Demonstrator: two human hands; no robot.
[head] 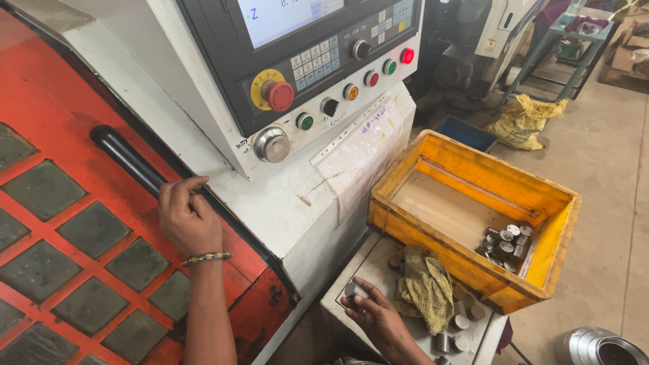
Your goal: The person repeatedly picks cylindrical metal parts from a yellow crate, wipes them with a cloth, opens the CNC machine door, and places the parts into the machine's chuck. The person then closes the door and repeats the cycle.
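Red door handle is gripped by left hand; right hand pinches one metal slug; few slugs lie in the yellow crate.

Bright even daylight, soft shadows, sharp focus, slight wide-angle edge distortion.

The screen of the control panel is cut off by the top edge. The rag covers part of the metal pieces beneath it. The metal pot runs off the bottom edge.
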